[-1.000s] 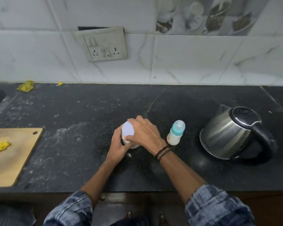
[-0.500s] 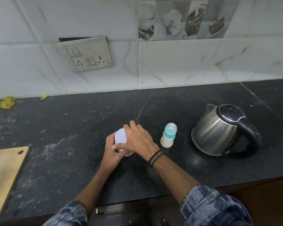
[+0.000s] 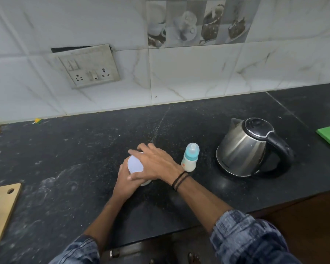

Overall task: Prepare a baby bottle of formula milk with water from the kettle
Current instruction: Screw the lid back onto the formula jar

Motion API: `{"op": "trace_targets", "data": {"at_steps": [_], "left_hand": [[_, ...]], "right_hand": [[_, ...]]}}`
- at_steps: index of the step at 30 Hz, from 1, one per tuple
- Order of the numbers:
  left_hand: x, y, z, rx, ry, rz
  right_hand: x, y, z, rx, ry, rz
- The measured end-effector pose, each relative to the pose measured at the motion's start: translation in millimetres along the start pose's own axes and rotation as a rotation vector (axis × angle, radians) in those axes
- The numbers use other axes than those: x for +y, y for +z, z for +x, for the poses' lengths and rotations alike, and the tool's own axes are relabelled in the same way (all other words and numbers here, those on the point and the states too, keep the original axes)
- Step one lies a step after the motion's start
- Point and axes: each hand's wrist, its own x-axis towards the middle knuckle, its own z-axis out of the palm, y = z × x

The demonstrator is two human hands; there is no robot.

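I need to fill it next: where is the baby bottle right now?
The bottle stands upright on the counter, right of centre in the head view, between the right hand and the kettle.

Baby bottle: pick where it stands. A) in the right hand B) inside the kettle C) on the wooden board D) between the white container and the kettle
D: the baby bottle stands on the counter, white container one side, kettle the other.

The 1 head-worn view looks forward and steeply down from close over the near edge of the counter (image 3: pixel 74 153), slightly tilted, placing the kettle (image 3: pixel 243 149) right of centre and the tiled wall (image 3: pixel 198 79) behind the kettle.
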Motion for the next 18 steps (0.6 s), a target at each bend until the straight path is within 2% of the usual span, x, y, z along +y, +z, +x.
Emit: {"op": "trace_targets", "data": {"at_steps": [3,7,9,13,18], "left_hand": [[1.5,-0.5,1.2,0.006,-0.013,0.015],[2.9,0.4,1.0,-0.006,-0.014,0.014],[2.4,0.3,0.5,0.002,-0.043,0.01],[1.9,0.0,-0.3,-0.015,-0.042,0.024],[3.4,-0.1,-0.9,-0.005,-0.034,0.02]], "right_hand": [[6.3,7.4,-1.8,0.058,-0.102,0.02],[-1.3,17.4,0.7,0.15,0.002,-0.041],[-1.4,15.3,3.1,0.132,0.024,-0.004],[7.3,7.9,4.0,0.071,-0.066,-0.021],[-8.0,21.3,2.2,0.207,0.116,-0.18]]}}
